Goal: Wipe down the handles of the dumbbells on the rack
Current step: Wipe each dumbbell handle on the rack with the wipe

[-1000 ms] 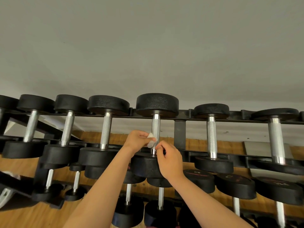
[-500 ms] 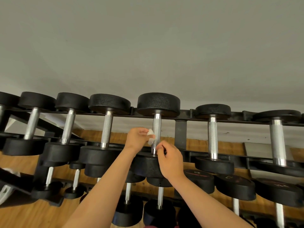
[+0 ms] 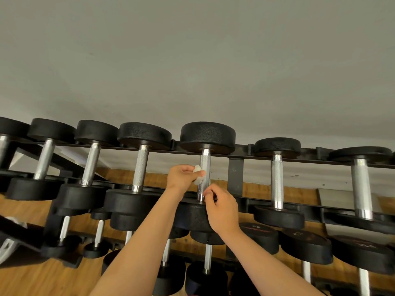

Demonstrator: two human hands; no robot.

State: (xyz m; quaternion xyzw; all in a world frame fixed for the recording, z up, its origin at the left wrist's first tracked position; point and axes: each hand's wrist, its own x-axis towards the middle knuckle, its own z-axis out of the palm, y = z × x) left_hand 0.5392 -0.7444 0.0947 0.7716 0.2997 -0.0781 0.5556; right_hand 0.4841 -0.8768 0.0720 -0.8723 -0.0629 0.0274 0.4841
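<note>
the rack (image 3: 235, 174) ran across the whole view, its top tier loaded edge to edge with black dumbbells lying front to back, steel grips bridging the front and back rails. near the middle of that tier sat the dumbbell (image 3: 207, 135) being worked on, its far head against the back rail and its near head largely hidden behind the forearms. the left hand (image 3: 181, 178) was closed around a small white wipe (image 3: 198, 169), fingers bunched, pressing it to the left side of the handle (image 3: 205, 162) about halfway along. the right hand (image 3: 223, 212) sat just below it at the front-rail end of the same handle, fingers curled in and thumb tip touching the steel; whether it really gripped the bar could not be told. the neighbouring dumbbell on the left (image 3: 144, 135) and the neighbouring dumbbell on the right (image 3: 277, 146) lay untouched, each well apart from both hands. lower tiers held more dumbbells, some with faint numbers on their heads. a grey wall (image 3: 192, 60) rose behind the rack, and a wooden floor (image 3: 23, 276) showed beneath it.
</note>
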